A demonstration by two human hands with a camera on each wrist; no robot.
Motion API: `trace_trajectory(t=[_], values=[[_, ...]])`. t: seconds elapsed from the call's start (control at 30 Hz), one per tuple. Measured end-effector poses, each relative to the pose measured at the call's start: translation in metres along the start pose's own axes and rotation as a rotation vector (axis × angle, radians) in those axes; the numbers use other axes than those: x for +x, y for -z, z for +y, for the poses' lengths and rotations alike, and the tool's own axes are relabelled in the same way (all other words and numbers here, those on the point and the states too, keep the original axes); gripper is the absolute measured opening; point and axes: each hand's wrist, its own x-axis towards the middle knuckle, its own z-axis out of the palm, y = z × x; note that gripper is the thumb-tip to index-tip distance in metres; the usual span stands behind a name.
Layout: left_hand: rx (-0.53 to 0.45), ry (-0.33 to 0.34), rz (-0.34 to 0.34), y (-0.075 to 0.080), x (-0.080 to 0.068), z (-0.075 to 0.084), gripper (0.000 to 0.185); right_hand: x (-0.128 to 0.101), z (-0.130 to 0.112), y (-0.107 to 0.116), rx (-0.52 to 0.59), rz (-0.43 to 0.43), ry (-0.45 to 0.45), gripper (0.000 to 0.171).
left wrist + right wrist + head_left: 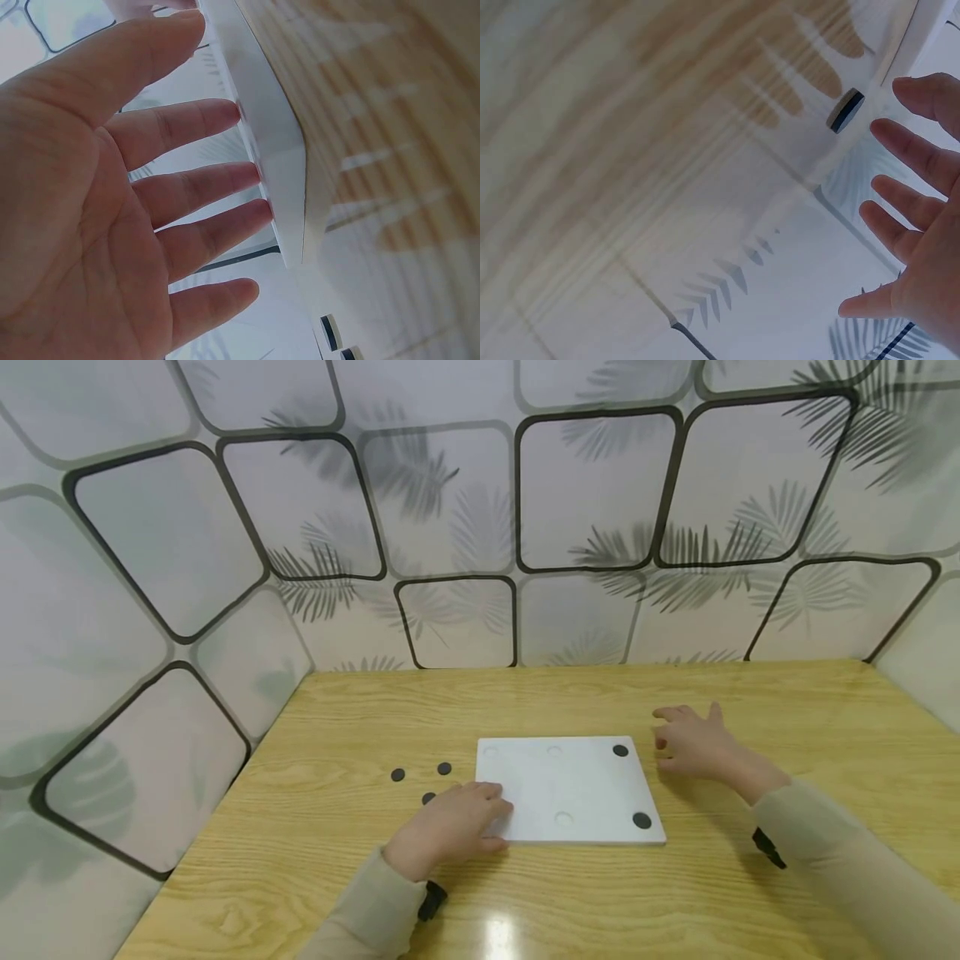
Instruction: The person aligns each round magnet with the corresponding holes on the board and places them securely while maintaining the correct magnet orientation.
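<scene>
While my left hand rests flat with straight fingers against the near left corner of the white board, it holds nothing; the left wrist view shows the fingertips pressed to the board's edge, steadying it on the wooden surface. I judge this to be a pause between placements. The board has round recesses, and two black discs already sit in them along its right side, the near one at the front corner and the far one at the back corner. One empty recess shows plainly near the front edge, and fainter ones lie along the back edge.

Just left of the board three loose black discs lie on the surface, one partly hidden behind my left hand, another further left, and a third beyond. My right hand lies past the board's far right corner, fingers spread and relaxed, its grip wide and empty, close to the far seated disc but not touching it.

The next move, as I read it, calls for pinching one of the loose discs and carrying it to an empty recess; the discs are thin and lie flat, so the fingertips must get under the rim.

Behind everything stands a wall patterned with rounded squares and palm leaves.
</scene>
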Motion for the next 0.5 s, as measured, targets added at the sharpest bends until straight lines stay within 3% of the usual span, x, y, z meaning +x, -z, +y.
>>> trace_trajectory(t=[0.5], values=[[0.009, -0.009, 0.006, 0.0003, 0.0004, 0.0003, 0.042, -0.01, 0.0077, 0.0012, 0.012, -0.034, -0.028, 0.005]])
